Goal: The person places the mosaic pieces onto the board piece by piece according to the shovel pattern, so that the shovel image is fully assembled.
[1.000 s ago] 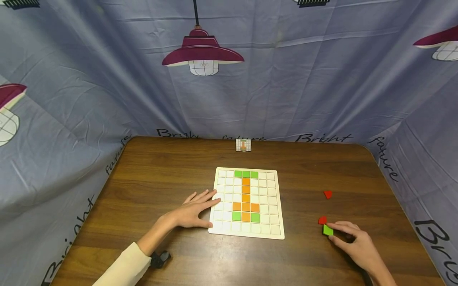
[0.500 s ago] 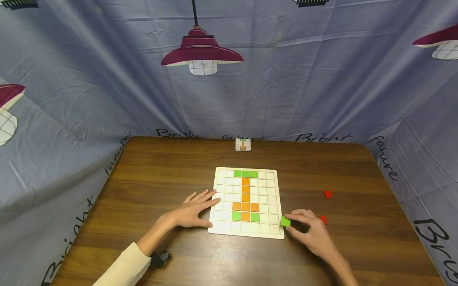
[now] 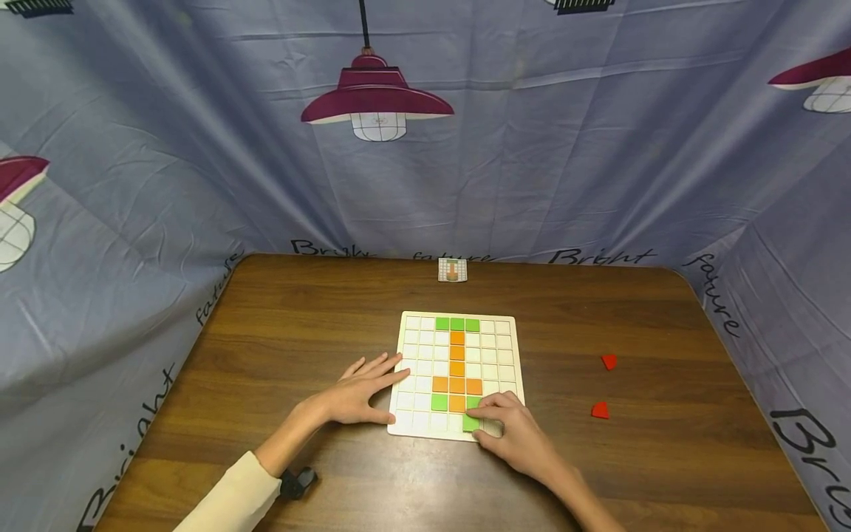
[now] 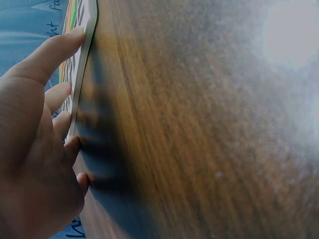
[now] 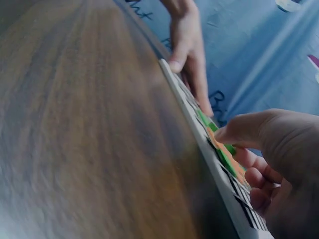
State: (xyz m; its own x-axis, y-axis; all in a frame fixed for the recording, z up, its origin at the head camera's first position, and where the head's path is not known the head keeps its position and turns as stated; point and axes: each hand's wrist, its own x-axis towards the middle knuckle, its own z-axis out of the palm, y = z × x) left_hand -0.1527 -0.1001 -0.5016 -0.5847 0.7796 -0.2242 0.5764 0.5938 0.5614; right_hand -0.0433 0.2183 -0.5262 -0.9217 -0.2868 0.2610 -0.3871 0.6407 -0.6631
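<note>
A square white grid board (image 3: 502, 355) lies on the table, with green tiles (image 3: 457, 324) and orange tiles (image 3: 456, 353) in some of its cells. My left hand (image 3: 355, 395) rests at the board's left edge, its fingers spread and touching the rim. Between thumb and fingertips of my right hand (image 3: 515, 432) is a green tile (image 3: 470, 423), over the bottom row, just below another green one. In the right wrist view that hand (image 5: 284, 144) partly hides the coloured tiles. The left wrist view shows the left thumb (image 4: 60, 50) against the board's edge.
Two red pieces (image 3: 600, 410) (image 3: 609, 362) lie on the table right of the board. A small card (image 3: 453, 270) with a coloured grid picture is at the table's far edge. Blue cloth (image 3: 505, 185) hangs behind and at the sides.
My right hand has carried the green tile leftward from beside the red piece, past the board's right edge, to the bottom row. The left hand stays in place.
</note>
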